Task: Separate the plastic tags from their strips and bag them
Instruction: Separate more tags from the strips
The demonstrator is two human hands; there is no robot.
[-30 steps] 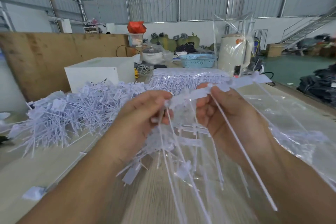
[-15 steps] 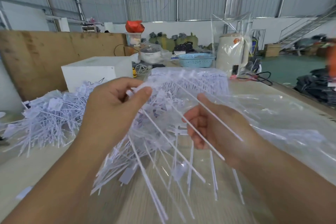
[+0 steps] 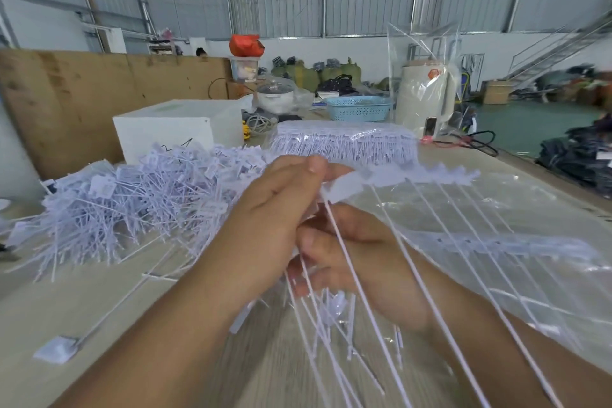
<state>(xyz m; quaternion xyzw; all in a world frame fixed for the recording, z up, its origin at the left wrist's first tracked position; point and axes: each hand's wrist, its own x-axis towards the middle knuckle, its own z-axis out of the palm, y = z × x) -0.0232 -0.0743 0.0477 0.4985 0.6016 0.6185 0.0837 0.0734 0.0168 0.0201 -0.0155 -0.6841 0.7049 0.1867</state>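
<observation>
While the left hand [image 3: 281, 209] pinches the strip [image 3: 390, 177] at frame centre, its length running rightward, the right hand [image 3: 347, 262] below clasps hanging tags [image 3: 334, 334].

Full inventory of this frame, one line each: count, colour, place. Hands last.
tag strip: one, white, held up at centre, tails hanging toward the camera
loose tags: large pile, white, on the table at left
bundled strips: one pack, white, in clear wrap, mid table
clear bag: one, transparent, spread on the table at right
white box: one, behind the pile
basket: one, light blue, far table
appliance: one, cream, under clear plastic, far right
table: one, pale wood
left hand: pinches the strip's left end
right hand: below it, fingers curled round tag tails
</observation>
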